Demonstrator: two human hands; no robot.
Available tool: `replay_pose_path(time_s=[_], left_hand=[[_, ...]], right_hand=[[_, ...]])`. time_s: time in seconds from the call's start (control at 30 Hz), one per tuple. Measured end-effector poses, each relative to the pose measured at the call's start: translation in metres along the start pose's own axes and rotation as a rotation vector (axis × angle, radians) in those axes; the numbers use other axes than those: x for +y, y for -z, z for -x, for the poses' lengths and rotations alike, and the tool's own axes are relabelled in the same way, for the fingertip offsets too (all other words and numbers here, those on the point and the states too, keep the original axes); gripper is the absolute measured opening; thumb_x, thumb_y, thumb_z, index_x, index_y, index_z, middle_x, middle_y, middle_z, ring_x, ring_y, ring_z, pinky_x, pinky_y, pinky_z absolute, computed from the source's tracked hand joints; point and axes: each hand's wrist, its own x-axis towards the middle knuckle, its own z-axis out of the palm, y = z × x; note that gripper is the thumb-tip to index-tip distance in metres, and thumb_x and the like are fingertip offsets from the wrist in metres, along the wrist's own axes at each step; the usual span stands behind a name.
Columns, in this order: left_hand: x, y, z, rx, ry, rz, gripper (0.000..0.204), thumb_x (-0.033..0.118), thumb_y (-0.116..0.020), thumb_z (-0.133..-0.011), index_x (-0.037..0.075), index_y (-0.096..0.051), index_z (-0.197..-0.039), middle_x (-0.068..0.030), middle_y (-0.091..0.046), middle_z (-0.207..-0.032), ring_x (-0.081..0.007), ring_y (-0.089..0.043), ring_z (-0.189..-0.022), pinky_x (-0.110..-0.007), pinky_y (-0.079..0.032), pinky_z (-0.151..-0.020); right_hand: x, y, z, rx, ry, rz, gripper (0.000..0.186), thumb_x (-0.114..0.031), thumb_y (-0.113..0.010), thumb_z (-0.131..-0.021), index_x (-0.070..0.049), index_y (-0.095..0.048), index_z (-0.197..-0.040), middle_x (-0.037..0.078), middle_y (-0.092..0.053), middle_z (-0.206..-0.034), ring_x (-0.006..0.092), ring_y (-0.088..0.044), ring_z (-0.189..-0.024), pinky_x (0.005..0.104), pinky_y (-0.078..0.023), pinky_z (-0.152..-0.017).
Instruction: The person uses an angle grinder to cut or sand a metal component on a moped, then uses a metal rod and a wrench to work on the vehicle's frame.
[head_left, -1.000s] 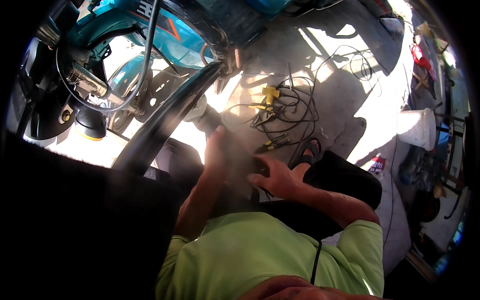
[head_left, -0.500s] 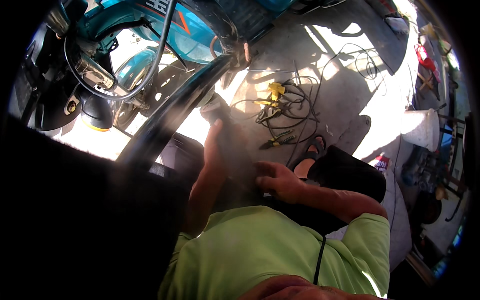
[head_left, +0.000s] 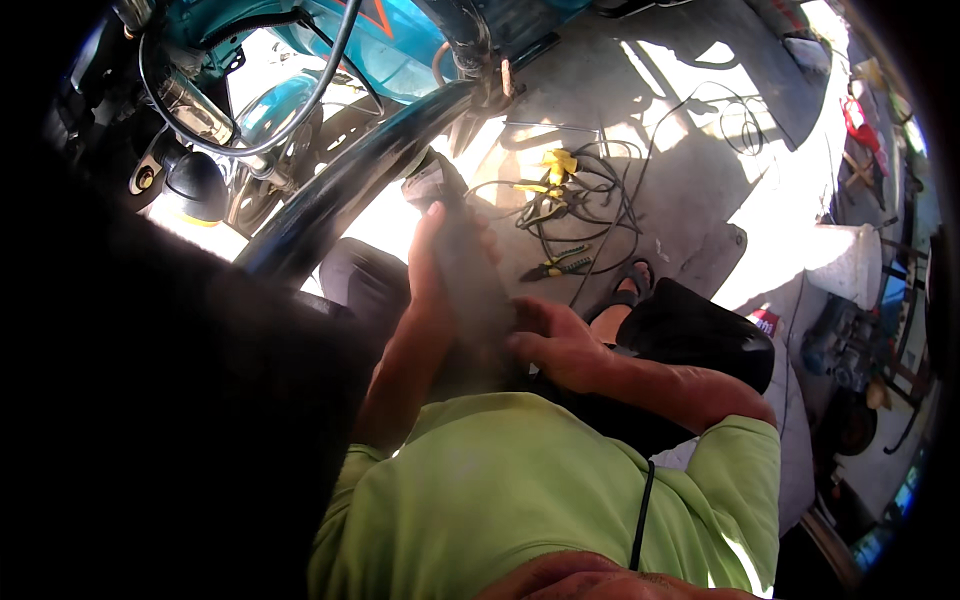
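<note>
A long, dark grey, blurred object with a paler upper end lies between my hands, over my lap. I cannot make out its kind. My left hand is closed around its left side, thumb pointing up along it. At its lower right side my right hand is closed, thumb and curled fingers against it; the exact contact is smeared. Just beyond the object's upper end runs a thick black tube of a teal vehicle.
On the concrete floor ahead lie tangled black cables, a yellow piece and dark-and-yellow pliers. A white bucket stands at the right, near a metal engine-like part. A round black-cased lamp hangs at the left.
The view has shifted slightly, so the vehicle sits a little lower in the picture. My right hand's thumb and fingers are closer around the dark object. My left hand keeps its hold.
</note>
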Motion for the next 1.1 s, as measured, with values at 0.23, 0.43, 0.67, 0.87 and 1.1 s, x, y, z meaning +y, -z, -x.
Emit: replay_pose_path(time_s=[0.23, 0.43, 0.67, 0.87, 1.1], left_hand=[[0.003, 0.003, -0.008, -0.173, 0.041, 0.178, 0.051, 0.042, -0.062, -0.092, -0.001, -0.053, -0.118, -0.0105, -0.058, -0.104, -0.0186, -0.058, -0.085, -0.032, -0.051, -0.075], [-0.002, -0.003, 0.002, -0.154, 0.031, 0.136, 0.054, 0.043, -0.061, -0.093, -0.001, -0.051, -0.121, -0.0106, -0.058, -0.104, -0.0185, -0.058, -0.086, -0.032, -0.052, -0.075], [0.001, -0.014, 0.016, -0.106, 0.003, 0.117, 0.041, 0.041, -0.052, -0.099, 0.003, -0.058, -0.112, -0.0099, -0.059, -0.097, -0.0226, -0.055, -0.081, -0.037, -0.048, -0.075], [0.008, -0.011, 0.027, -0.07, -0.068, -0.102, 0.056, 0.047, -0.058, -0.092, 0.0, -0.052, -0.122, -0.0106, -0.058, -0.105, -0.0205, -0.057, -0.084, -0.035, -0.05, -0.073], [0.02, -0.019, 0.027, -0.15, -0.06, -0.123, 0.054, 0.046, -0.056, -0.094, 0.001, -0.052, -0.124, -0.0115, -0.058, -0.105, -0.0209, -0.058, -0.083, -0.036, -0.05, -0.073]], right_hand=[[0.007, 0.001, -0.002, -0.008, 0.015, -0.128, 0.04, -0.011, -0.062, -0.094, 0.003, -0.052, -0.13, 0.011, -0.066, -0.115, 0.0185, -0.064, -0.106, 0.0331, -0.05, -0.093], [0.019, -0.004, 0.001, -0.047, 0.03, -0.267, 0.055, 0.0, -0.066, -0.09, 0.004, -0.041, -0.138, 0.011, -0.057, -0.129, 0.0227, -0.059, -0.116, 0.0383, -0.048, -0.101], [0.017, -0.009, 0.004, -0.049, 0.015, -0.155, 0.057, 0.002, -0.065, -0.087, 0.004, -0.039, -0.137, 0.012, -0.056, -0.13, 0.0216, -0.057, -0.119, 0.0372, -0.046, -0.101], [-0.015, -0.008, 0.007, -0.157, -0.062, 0.02, 0.059, -0.008, -0.066, -0.087, 0.004, -0.039, -0.138, 0.01, -0.057, -0.125, 0.0188, -0.056, -0.116, 0.034, -0.046, -0.098], [-0.025, -0.013, 0.01, -0.213, 0.017, 0.103, 0.058, -0.02, -0.067, -0.089, 0.005, -0.043, -0.136, 0.013, -0.06, -0.123, 0.0163, -0.058, -0.11, 0.0355, -0.049, -0.092]])
